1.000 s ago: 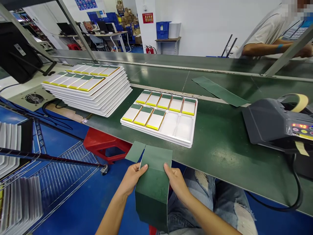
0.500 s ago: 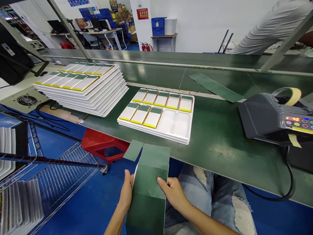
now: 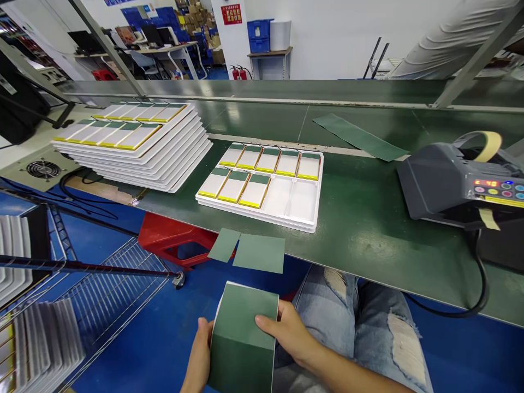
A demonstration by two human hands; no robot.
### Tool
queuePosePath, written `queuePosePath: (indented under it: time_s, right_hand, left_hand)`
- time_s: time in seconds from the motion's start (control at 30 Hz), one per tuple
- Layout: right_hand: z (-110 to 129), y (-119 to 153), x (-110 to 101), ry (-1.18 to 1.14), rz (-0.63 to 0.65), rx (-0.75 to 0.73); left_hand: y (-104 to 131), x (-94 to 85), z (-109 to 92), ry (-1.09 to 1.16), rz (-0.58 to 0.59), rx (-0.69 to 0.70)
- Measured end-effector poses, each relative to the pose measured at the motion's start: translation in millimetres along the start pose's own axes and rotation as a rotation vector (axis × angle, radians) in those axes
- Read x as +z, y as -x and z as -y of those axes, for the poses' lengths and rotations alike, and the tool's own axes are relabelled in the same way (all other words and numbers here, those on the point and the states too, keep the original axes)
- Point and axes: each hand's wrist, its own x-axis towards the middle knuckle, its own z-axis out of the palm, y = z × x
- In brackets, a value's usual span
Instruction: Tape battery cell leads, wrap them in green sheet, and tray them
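Over my lap, a folded green sheet [image 3: 243, 333] with a pale underside is held between both hands. My left hand [image 3: 199, 349] grips its left edge, thumb up, with most of the fingers hidden behind it. On the right edge, my right hand [image 3: 289, 330] pinches the sheet, thumb on top and fingers underneath. Beyond the sheet, two green pieces [image 3: 260, 252] stick out past the table's front edge. A white tray [image 3: 305, 199] on the table holds several flat white rectangular pieces [image 3: 254, 192] with green and yellow ends; two front-right compartments hold none.
A tall stack of white trays [image 3: 180, 158] stands on the left of the green table [image 3: 352, 240]. A grey tape dispenser [image 3: 434, 191] with a lit display sits at right. One long green strip [image 3: 360, 137] lies farther back. A red stool [image 3: 176, 237] and wire cart [image 3: 110, 289] are below left.
Both hands have drawn the green sheet back toward my body, away from the table edge. A gap now separates it from the green pieces there. The dispenser's display reading has changed.
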Motion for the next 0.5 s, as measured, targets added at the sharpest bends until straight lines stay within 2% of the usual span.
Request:
queuePosePath:
  time_s: [0.1, 0.2, 0.27, 0.37, 0.43, 0.5]
  right_hand:
    - [0.5, 6.3, 2.9, 0.121, -0.008, -0.067]
    - [11.8, 14.3, -3.7, 0.380, -0.098, -0.179]
    - [23.8, 21.4, -13.3, 0.552, -0.184, -0.265]
    - [42.8, 35.8, -31.3, 0.664, -0.338, -0.363]
    - [51.2, 47.3, -42.9, 0.596, -0.401, -0.357]
    - [53.7, 58.6, -52.9, 0.454, -0.399, -0.318]
  left_hand:
    - [9.2, -6.2, -2.1, -0.203, -0.046, 0.223]
    - [18.3, 9.5, -21.6, -0.329, 0.041, 0.363]
    - [23.0, 33.3, -36.4, -0.352, 0.130, 0.356]
    - [26.2, 78.0, -47.7, -0.336, 0.133, 0.334]
    - [25.4, 105.6, -46.6, -0.324, 0.101, 0.377]
    - [22.2, 127.7, -41.5, -0.346, 0.055, 0.456]
